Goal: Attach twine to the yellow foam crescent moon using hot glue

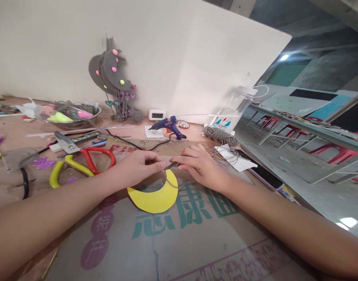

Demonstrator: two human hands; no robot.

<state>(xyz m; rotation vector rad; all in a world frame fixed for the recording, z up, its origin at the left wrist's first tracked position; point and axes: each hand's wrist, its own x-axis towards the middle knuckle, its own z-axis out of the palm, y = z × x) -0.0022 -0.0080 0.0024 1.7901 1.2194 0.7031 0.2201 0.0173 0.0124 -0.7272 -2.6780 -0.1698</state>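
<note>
A yellow crescent cutout (155, 199), apparently flat foam or card, lies on the printed grey board. Its right tip rises between my hands, where grey cord (172, 165) appears wound around it. My left hand (142, 168) pinches at that tip with thumb and forefinger. From the other side, my right hand (200, 166) has its fingers closed on the grey cord at the same spot. A loose strand droops over the crescent's right side. My fingers partly hide the exact grip.
Behind my hands are a blue glue gun (169, 125), a small clock (157, 114) and a grey cord bundle (220, 135). Red-handled scissors (98, 160) and a yellow handle (57, 175) lie left. A phone (263, 171) rests right; grey decorated crescents (108, 70) hang behind.
</note>
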